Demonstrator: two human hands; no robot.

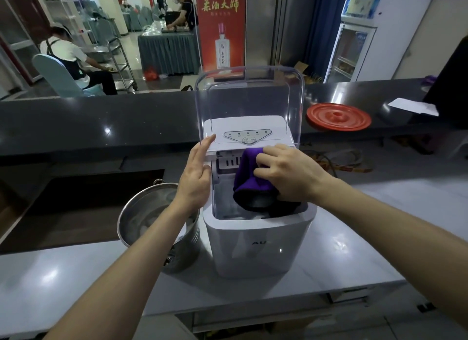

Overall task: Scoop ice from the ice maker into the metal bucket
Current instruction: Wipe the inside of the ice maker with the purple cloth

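On the grey counter [76, 276], your ice maker [258, 243] stands near the front edge, lid [249, 96] raised. Your left hand [196, 172] rests flat-fingered against its left rim; your right hand [286, 175] grips a purple scoop [247, 172] inside it. The metal bucket [152, 213] touches its left side.

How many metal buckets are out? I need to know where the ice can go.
1. The metal bucket stands on the grey counter, touching the ice maker on its left, partly behind the left forearm. Others could be out of view.

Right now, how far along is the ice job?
Done: lid is up, with the left hand at its edge, and the bucket already holds some ice. In hand: the right hand holds a purple scoop down in the ice maker. Left: lift and tip it into the bucket.
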